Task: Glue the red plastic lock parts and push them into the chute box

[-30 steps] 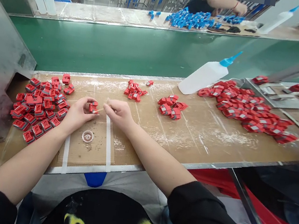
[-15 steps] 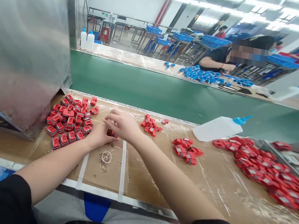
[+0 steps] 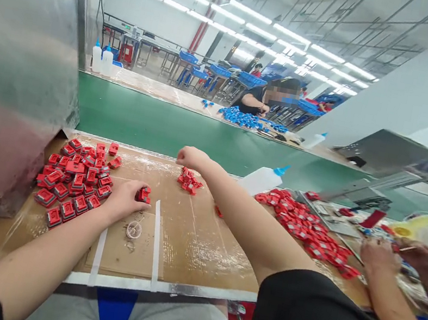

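Observation:
My left hand point(image 3: 124, 200) rests low over the table, thumb and fingers round a small red plastic housing point(image 3: 144, 195). Beyond it, my right hand point(image 3: 194, 159) hovers above a small cluster of red parts point(image 3: 189, 181), its fingers curled in; whatever they may hold is hidden. To the left of my left hand lies a heap of red housings with dark edges point(image 3: 77, 180). A small clear round cup point(image 3: 134, 230) with a thin stick in it stands on a cardboard sheet point(image 3: 122, 257) just in front of my left hand.
A metal box point(image 3: 20, 82) borders the left side. A white squeeze bottle point(image 3: 260, 181) with a blue tip lies tilted beyond my right forearm, near a larger red heap point(image 3: 305, 226). A co-worker's hands point(image 3: 381, 258) are at the right. A green belt point(image 3: 142, 119) runs behind.
My right hand has left my left hand and moved right, over the small red cluster. The left hand keeps the red housing. The view has turned right, bringing the co-worker's hands in.

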### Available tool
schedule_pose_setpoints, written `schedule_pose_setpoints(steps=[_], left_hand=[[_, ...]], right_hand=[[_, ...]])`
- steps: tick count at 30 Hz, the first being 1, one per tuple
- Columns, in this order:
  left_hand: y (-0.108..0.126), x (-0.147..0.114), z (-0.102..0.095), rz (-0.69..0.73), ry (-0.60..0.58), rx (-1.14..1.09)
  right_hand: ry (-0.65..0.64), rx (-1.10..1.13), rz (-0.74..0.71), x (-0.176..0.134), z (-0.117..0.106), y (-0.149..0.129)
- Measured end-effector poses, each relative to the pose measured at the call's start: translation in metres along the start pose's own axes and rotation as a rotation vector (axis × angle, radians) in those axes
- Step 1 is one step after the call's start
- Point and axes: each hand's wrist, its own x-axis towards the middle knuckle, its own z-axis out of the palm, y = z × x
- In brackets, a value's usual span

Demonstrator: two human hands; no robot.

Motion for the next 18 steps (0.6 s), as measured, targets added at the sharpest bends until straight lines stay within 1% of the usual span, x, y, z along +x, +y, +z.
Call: schedule_pose_setpoints(steps=[2, 4, 7, 9, 12, 14, 16, 18], left_hand=[[0.001, 0.0, 0.001, -0.009, -0.006, 0.014], [0.001, 0.001, 0.001, -0.024, -0.003, 0.027], [0.0, 0.001, 0.002, -0.029, 0.01, 0.032], [0.0, 0.0, 0.001, -0.035, 0.006, 0.014], [0.002, -0.001, 0.0, -0.059, -0.004, -0.064], [0.005, -0.002, -0.001, -0.076, 0.008, -0.141], [0.008, -0.003, -0.001, -0.079, 0.026, -0.215], [0.011, -0.004, -0.001, -0.063, 0.036, -0.262]], right_hand=[[-0.034, -0.002, 0.078, -0.005, 0.009, 0.023], [-0.032, 0.017, 0.134, -0.007, 0.022, 0.037], [-0.001, 0.078, 0.19, -0.003, 0.04, 0.045], [0.009, 0.139, 0.195, 0.002, 0.047, 0.047], [0.017, 0.24, 0.173, 0.008, 0.047, 0.047], [0.058, 0.307, 0.14, 0.006, 0.043, 0.044], [0.142, 0.357, 0.09, -0.003, 0.041, 0.036], [0.264, 0.469, -0.009, -0.02, 0.047, 0.02]])
